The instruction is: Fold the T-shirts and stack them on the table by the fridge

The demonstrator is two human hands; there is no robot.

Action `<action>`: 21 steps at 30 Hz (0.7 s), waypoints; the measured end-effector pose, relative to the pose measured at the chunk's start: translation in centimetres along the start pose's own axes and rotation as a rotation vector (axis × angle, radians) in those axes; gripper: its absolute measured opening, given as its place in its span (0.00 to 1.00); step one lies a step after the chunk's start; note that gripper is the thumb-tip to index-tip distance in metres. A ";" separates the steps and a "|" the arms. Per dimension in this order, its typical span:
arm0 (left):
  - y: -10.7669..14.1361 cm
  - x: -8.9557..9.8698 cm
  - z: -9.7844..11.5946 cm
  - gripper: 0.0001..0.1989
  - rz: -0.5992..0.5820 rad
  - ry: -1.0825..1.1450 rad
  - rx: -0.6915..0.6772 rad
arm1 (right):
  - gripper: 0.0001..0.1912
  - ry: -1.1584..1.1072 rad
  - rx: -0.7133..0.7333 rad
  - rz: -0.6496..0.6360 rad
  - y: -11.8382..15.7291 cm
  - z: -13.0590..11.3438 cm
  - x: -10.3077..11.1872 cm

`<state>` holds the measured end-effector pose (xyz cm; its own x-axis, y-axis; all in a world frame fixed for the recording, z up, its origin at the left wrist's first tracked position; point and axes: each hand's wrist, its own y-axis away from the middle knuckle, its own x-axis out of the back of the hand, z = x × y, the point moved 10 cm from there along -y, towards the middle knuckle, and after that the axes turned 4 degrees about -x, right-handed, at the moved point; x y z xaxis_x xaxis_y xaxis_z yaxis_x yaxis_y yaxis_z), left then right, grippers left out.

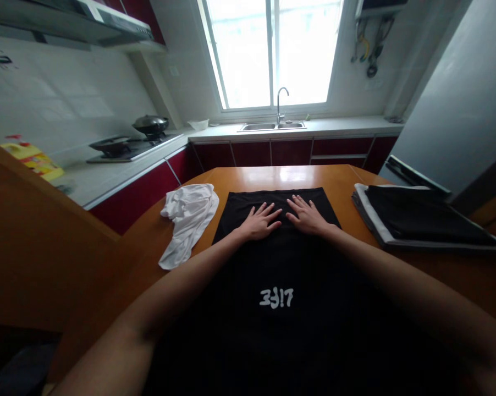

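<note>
A black garment is spread flat on the wooden table, with its straight edge at the far side. My left hand lies palm down on it, fingers spread. Beside it, my right hand also rests flat on the cloth, with its fingers apart. White lettering on black cloth nearer my body appears upside down. Where the garment ends and my own dark clothing begins, I cannot tell. To the left lies a crumpled white garment.
A stack of folded clothes, black on top, lies on the table's right side. Beyond stand a counter with a sink, a stove with a pot and a pan, and a yellow bottle at left.
</note>
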<state>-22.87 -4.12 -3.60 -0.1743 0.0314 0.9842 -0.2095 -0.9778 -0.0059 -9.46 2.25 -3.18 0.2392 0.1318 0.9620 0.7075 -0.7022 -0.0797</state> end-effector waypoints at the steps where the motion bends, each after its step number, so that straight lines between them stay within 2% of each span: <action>1: -0.3 -0.2 0.3 0.34 -0.020 0.006 -0.005 | 0.37 0.000 0.016 -0.036 -0.1 -0.8 -0.5; 3: -1.0 0.2 0.2 0.33 0.019 0.007 0.016 | 0.37 0.003 0.018 -0.077 -0.3 -2.1 -1.3; 5: -1.7 0.9 -0.3 0.32 0.071 0.002 0.042 | 0.35 -0.007 0.000 -0.049 -0.8 -2.9 -1.4; 7: -2.3 0.6 -0.9 0.33 0.038 -0.002 0.045 | 0.35 -0.023 0.015 0.000 -1.5 -3.5 -1.1; 9: -2.6 0.1 -1.8 0.34 -0.020 -0.002 0.032 | 0.35 -0.023 0.042 -0.020 -2.2 -3.7 -1.4; 11: -2.3 0.5 -3.9 0.35 -0.009 -0.003 0.062 | 0.37 -0.008 0.036 -0.085 -2.5 -2.8 -2.1; 13: -1.4 1.2 -7.1 0.36 0.025 -0.011 0.154 | 0.38 -0.004 0.010 -0.137 -2.5 -1.2 -2.5; 16: 0.1 2.1 -11.6 0.37 0.023 -0.047 0.312 | 0.38 -0.029 -0.019 -0.096 -2.7 1.0 -1.6; 18: 0.0 2.7 -12.4 0.38 0.045 -0.089 0.343 | 0.36 -0.042 -0.064 -0.008 -3.5 2.1 -0.4; 21: -1.7 3.1 -10.7 0.38 0.093 -0.092 0.278 | 0.35 -0.029 -0.154 0.043 -5.2 3.3 0.4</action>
<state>-33.32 -0.15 -2.39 -0.0900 -0.0672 0.9937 0.0764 -0.9953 -0.0603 -10.85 8.32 -3.20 0.2875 0.1182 0.9504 0.5862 -0.8065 -0.0770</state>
